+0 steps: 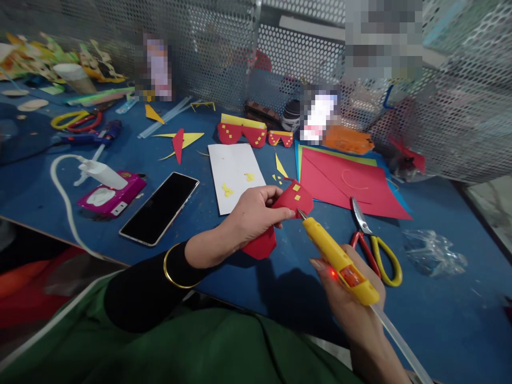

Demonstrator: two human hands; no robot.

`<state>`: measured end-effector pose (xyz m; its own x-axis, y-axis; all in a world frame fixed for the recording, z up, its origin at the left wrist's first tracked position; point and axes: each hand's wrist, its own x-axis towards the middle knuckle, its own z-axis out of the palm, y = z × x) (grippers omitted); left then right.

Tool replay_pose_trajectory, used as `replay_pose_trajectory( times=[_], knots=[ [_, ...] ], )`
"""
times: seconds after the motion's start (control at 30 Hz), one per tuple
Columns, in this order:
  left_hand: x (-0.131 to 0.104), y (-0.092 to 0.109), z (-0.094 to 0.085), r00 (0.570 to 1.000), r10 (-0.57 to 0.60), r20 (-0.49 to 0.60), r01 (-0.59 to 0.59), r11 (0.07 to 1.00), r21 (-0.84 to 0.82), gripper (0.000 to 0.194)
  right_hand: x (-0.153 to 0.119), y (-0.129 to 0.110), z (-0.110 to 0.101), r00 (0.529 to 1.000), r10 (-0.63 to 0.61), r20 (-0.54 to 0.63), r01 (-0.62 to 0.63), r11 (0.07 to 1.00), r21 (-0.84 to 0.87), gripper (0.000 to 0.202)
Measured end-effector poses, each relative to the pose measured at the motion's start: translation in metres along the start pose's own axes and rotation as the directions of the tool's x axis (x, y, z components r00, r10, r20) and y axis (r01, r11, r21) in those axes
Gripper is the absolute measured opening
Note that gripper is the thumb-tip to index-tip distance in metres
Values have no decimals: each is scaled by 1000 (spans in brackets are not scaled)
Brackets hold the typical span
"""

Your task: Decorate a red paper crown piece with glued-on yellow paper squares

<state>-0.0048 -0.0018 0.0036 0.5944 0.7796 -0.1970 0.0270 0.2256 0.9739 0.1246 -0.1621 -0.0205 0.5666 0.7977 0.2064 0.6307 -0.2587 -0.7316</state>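
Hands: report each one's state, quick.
Left hand: closed, holding the red paper piece.
Right hand: closed around the yellow glue gun, tip at the red paper piece.

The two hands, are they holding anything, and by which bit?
The left hand pinches the red paper piece near its middle, thumb on top. The right hand grips the yellow glue gun around its back half.
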Motion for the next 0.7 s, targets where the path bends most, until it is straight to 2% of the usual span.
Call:
replay_pose_trajectory(
  times=[0.27,0.7],
  knots=[
    [-2,0,0,1000,9,12,-9,1000,21,10,1,-3,-3,999,7,-46,-9,999,-47,35],
    [0,-1,-1,1000,15,6,-14,1000,-13,13,0,-2,-3,999,21,26,-22,999,24,33]
  ],
)
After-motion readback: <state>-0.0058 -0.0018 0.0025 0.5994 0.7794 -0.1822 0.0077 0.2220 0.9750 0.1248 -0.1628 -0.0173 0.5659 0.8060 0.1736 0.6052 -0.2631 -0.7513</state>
